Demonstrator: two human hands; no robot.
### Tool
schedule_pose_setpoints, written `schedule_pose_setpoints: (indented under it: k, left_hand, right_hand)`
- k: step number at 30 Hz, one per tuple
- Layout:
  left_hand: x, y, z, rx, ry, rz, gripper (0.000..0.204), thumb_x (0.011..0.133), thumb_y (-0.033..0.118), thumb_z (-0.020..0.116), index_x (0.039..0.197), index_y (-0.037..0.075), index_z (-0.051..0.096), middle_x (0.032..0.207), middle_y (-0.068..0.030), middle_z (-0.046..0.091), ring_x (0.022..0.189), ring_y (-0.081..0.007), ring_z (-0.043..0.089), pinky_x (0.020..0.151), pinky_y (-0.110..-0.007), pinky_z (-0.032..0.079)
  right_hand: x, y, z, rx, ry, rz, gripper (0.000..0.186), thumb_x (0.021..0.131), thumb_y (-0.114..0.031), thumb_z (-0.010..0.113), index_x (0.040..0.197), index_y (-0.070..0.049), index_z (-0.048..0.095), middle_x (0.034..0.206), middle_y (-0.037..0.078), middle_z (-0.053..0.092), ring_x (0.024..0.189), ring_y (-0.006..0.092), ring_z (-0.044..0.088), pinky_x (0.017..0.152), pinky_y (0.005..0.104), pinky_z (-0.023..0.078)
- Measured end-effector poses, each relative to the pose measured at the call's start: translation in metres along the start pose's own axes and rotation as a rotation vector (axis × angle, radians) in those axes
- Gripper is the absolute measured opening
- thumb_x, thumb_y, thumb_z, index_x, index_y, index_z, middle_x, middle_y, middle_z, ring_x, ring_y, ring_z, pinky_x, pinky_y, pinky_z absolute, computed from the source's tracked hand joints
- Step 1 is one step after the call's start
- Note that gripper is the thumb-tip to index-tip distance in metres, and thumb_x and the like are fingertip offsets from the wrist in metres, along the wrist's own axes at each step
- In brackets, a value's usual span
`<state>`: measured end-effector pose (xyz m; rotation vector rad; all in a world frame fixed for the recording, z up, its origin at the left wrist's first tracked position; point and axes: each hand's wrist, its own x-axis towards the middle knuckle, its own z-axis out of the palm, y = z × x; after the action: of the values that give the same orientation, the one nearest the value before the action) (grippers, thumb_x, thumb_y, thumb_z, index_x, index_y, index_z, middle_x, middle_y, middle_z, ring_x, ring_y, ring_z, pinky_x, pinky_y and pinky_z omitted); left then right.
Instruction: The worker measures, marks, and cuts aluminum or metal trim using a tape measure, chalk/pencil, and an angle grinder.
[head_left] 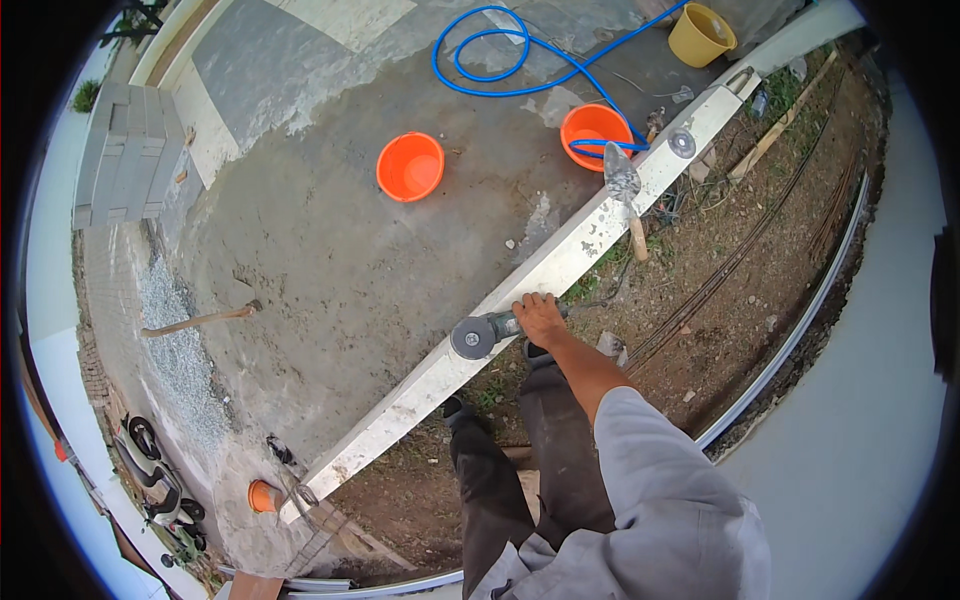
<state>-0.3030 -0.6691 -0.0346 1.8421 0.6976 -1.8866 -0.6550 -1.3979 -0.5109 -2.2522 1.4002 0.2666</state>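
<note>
My right hand (540, 318) is closed around the body of a dark green angle grinder (500, 325). Its round grey disc (472, 338) faces up, and the tool rests on or just over a long whitish ledge (420, 388). Farther along the ledge, a pointing trowel (621, 178) lies across the top, its wooden handle sticking out over the near side. Beyond the trowel sits a loose grey grinding disc (682, 143). A cord trails from the grinder's rear over the soil. My left hand is out of view.
Two orange buckets (411, 167) and a coiled blue hose (490, 90) lie on the concrete across the ledge; a yellow bucket (702, 36) stands far right. A hoe (205, 318) lies near a gravel heap (175, 340). Rebar (735, 262) runs along the soil behind my legs.
</note>
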Motion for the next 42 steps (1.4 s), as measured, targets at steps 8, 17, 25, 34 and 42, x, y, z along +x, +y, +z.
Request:
schedule_pose_setpoints:
  k: [8,17,25,34,42]
  left_hand:
    - [0.052,0.151,0.015,0.311,-0.037,0.088,0.083,0.087,0.033,0.076,0.148,0.008,0.027,0.146,-0.0165,0.029,0.134,-0.0305,0.027,0.102,-0.059,0.039]
    - [0.152,0.396,0.028,0.824,-0.13,0.455,0.032,0.092,0.018,0.064,0.12,0.003,0.056,0.102,-0.0115,0.061,0.09,-0.0229,0.06,0.077,-0.042,0.055]
    - [0.101,0.566,0.193,1.3,-0.156,0.779,0.029,0.089,0.014,0.065,0.113,-0.002,0.068,0.089,-0.0084,0.071,0.071,-0.0161,0.067,0.067,-0.029,0.054]
    - [0.017,0.444,0.408,2.241,-1.083,1.367,0.064,0.085,0.02,0.072,0.143,0.005,0.049,0.14,-0.0235,0.053,0.128,-0.0393,0.054,0.106,-0.045,0.046]
    - [-0.047,0.256,0.334,2.2,-1.822,1.914,0.075,0.078,0.019,0.079,0.145,0.008,0.046,0.151,-0.0244,0.038,0.142,-0.0418,0.037,0.115,-0.046,0.035]
  right_hand:
    - [-0.128,0.006,-0.067,0.438,-0.132,0.374,0.071,0.069,-0.023,0.08,0.13,-0.001,0.051,0.13,0.021,0.056,0.129,0.0389,0.052,0.101,0.0494,0.048]
    - [-0.355,-0.046,-0.197,0.765,0.208,0.933,0.071,0.064,-0.034,0.086,0.116,0.004,0.058,0.101,0.027,0.071,0.099,0.0448,0.07,0.088,0.047,0.055]
    - [-0.502,-0.222,-0.256,1.117,1.114,1.202,0.05,0.07,-0.021,0.085,0.107,0.002,0.06,0.093,0.014,0.069,0.084,0.0229,0.069,0.077,0.0358,0.055]
    - [-0.58,-0.468,-0.296,1.44,1.965,1.144,0.043,0.081,-0.027,0.075,0.105,0.001,0.053,0.082,0.011,0.063,0.063,0.0217,0.067,0.057,0.0366,0.061]
    - [-0.653,-0.678,-0.261,1.126,2.483,0.987,0.065,0.089,-0.038,0.072,0.13,0.007,0.049,0.092,0.015,0.063,0.074,0.0226,0.068,0.061,0.0365,0.062]
